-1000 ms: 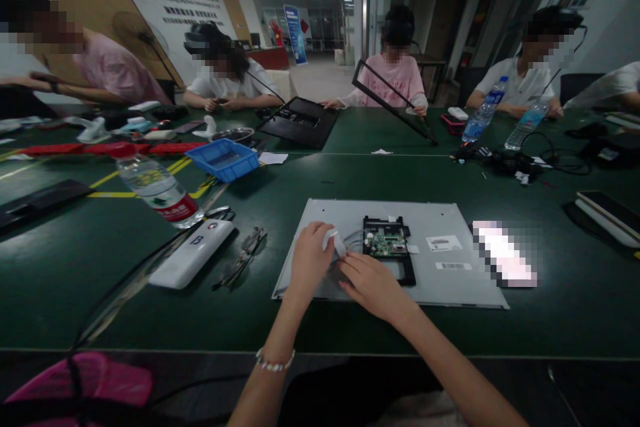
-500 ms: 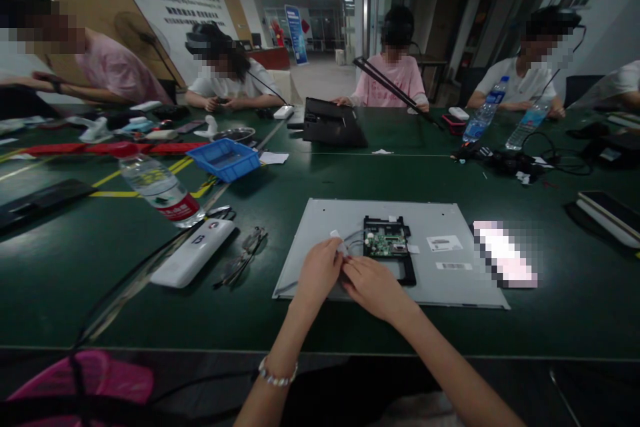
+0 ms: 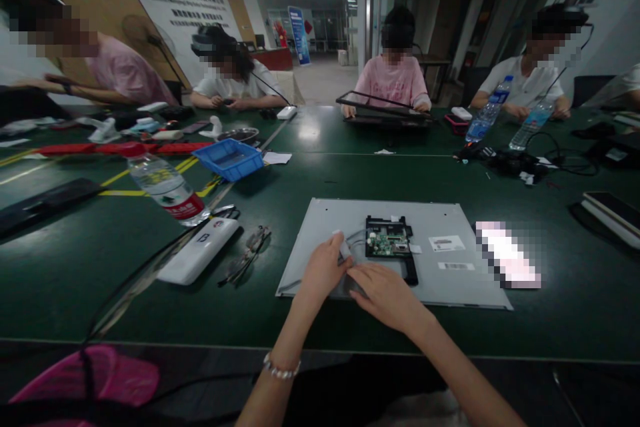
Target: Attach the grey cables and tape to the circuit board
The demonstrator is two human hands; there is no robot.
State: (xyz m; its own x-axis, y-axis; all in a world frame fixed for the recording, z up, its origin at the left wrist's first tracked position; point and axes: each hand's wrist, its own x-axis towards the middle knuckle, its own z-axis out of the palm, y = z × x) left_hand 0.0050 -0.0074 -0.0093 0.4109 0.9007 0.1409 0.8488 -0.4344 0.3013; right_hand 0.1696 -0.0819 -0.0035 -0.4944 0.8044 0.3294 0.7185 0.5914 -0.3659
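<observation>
Left of the circuit board [image 3: 387, 243], on the grey panel [image 3: 310, 230] lying flat, the left hand [image 3: 321, 270] pinches a white strip [image 3: 345, 249], apparently to steady it, while the right hand [image 3: 393, 295] curls its fingers beside it, their grip unclear.

The left forearm [image 3: 293, 330] is wearing a bracelet [image 3: 281, 367] near the wrist; its small, rounded beads are forming a single strand, looking whitish and silvery, with several catching the light; the right forearm [image 3: 463, 360] is showing bare, as are the left hand [image 3: 325, 268] and the right hand [image 3: 387, 297]; black or very dark clothing [image 3: 345, 390] is covering the lap; a dim, greyish patch of fabric [image 3: 425, 408] is appearing at the bottom edge, its pattern staying too dark to tell.
</observation>
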